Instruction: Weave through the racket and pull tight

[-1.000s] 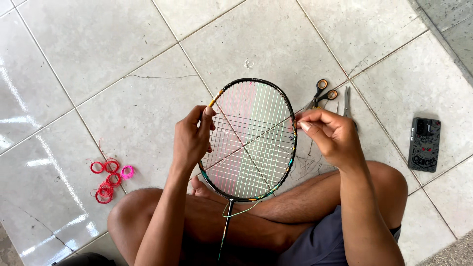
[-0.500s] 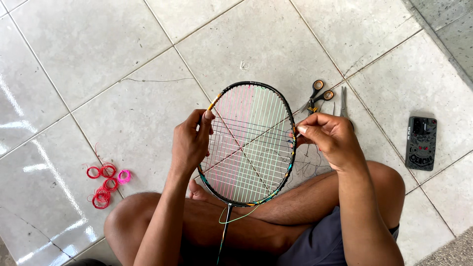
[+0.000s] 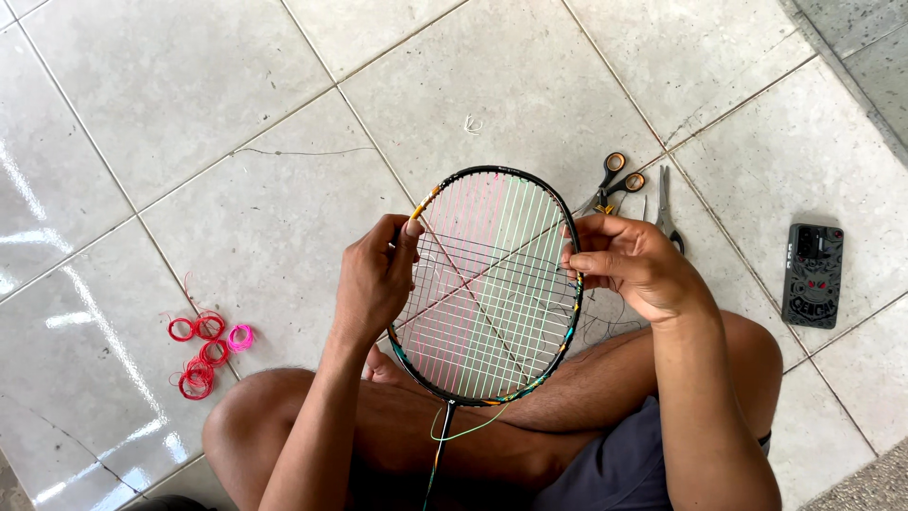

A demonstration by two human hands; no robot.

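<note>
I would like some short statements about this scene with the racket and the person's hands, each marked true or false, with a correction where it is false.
1. The left hand grips the left side of the black-framed badminton racket. True.
2. The right hand rests on the dark phone. False: it is at the racket's right rim; the dark rectangular phone lies apart on the grey tiled floor.
3. Orange-handled scissors lie on the floor beyond the racket. True.
4. The red and pink string coils lie on the person's lap. False: they lie on the floor, to the person's left.
</note>
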